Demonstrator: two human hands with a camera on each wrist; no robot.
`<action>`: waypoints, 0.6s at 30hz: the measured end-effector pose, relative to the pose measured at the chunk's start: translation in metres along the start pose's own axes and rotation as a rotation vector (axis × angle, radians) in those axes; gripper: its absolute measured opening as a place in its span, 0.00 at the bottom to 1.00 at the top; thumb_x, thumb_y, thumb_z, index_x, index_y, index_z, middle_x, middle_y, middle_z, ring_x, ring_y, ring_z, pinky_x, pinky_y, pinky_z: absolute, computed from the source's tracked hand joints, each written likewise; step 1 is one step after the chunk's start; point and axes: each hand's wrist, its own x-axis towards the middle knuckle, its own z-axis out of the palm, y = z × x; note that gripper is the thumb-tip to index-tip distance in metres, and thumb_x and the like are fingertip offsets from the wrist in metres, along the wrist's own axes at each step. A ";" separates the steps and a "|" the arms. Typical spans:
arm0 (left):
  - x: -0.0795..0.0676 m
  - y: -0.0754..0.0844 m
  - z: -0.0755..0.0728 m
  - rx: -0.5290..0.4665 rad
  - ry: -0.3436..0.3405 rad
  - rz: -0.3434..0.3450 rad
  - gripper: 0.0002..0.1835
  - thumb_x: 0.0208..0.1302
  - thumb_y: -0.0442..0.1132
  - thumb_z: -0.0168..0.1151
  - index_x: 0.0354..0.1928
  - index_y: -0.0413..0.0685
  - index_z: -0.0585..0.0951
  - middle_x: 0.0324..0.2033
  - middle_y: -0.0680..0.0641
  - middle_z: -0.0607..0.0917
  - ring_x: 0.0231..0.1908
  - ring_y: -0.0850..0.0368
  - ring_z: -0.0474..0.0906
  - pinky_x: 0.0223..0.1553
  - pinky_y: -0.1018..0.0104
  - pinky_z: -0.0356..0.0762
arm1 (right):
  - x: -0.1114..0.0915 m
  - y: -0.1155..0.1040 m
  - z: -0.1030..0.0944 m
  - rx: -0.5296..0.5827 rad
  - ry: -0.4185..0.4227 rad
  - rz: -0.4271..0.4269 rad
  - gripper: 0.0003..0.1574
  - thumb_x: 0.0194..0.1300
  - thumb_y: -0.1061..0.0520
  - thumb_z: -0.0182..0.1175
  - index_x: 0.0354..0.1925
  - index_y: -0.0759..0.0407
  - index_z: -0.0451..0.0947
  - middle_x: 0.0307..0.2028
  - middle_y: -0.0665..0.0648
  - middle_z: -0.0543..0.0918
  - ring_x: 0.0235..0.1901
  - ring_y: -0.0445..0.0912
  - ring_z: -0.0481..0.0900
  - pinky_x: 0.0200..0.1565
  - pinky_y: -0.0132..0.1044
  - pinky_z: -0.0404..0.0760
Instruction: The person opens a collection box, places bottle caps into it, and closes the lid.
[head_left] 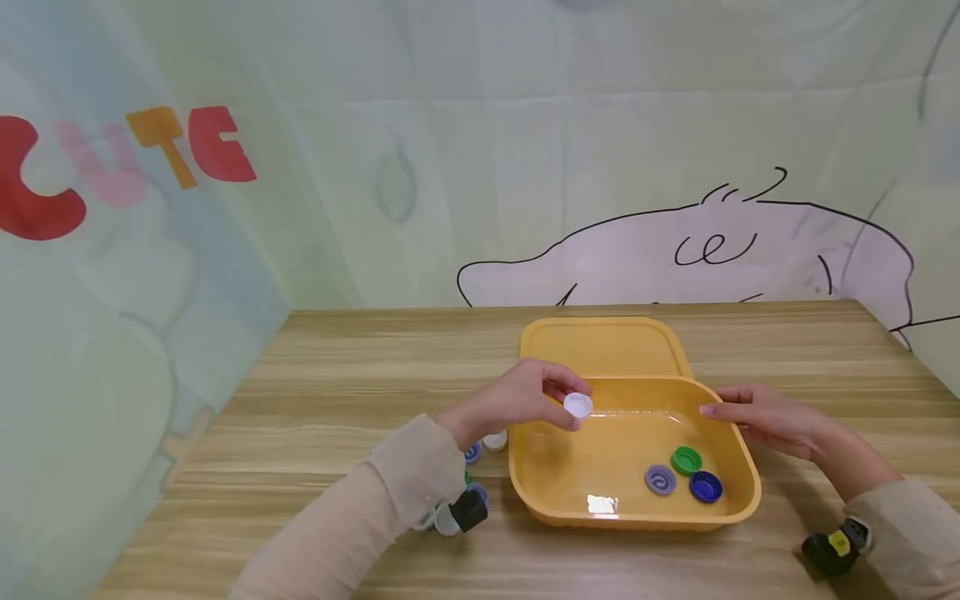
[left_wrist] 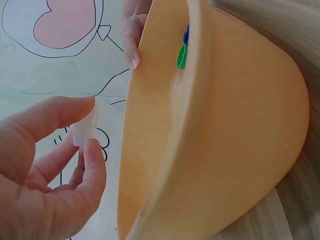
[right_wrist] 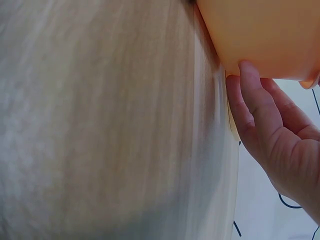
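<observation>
Between thumb and fingers, my left hand (head_left: 525, 396) pinches a white bottle cap (head_left: 578, 406) above the left part of a yellow plastic box (head_left: 630, 521). The left wrist view shows this cap (left_wrist: 86, 127) edge-on, apart from the box wall (left_wrist: 250, 110). My right hand (head_left: 776, 421) grips the box at its right side, thumb over the rim. In the right wrist view its fingers (right_wrist: 260, 102) touch the outer wall. Inside the box lie a green cap (head_left: 686, 461), a dark blue cap (head_left: 706, 487) and a light purple cap (head_left: 660, 480).
Several more caps, among them a white cap (head_left: 495, 441) and a purple cap (head_left: 472, 452), lie left of the box, partly hidden by my left sleeve. A yellow lid (head_left: 603, 343) lies behind the box on the wooden table (head_left: 360, 367). A printed cloth (head_left: 360, 183) hangs behind.
</observation>
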 end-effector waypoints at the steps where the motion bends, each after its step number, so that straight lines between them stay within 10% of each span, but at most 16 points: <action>1: 0.001 0.000 0.000 -0.003 -0.002 0.004 0.21 0.48 0.26 0.69 0.48 0.36 0.80 0.34 0.50 0.81 0.34 0.59 0.73 0.35 0.73 0.73 | 0.000 0.000 0.000 -0.002 0.003 0.003 0.33 0.71 0.56 0.49 0.61 0.80 0.56 0.47 0.56 0.80 0.45 0.45 0.79 0.48 0.39 0.78; 18: 0.012 0.007 0.009 -0.010 -0.002 0.030 0.20 0.47 0.24 0.69 0.46 0.35 0.81 0.32 0.50 0.82 0.32 0.60 0.74 0.35 0.74 0.74 | 0.000 -0.001 0.000 0.020 -0.021 -0.002 0.31 0.71 0.56 0.49 0.61 0.80 0.57 0.47 0.56 0.80 0.45 0.46 0.79 0.48 0.39 0.78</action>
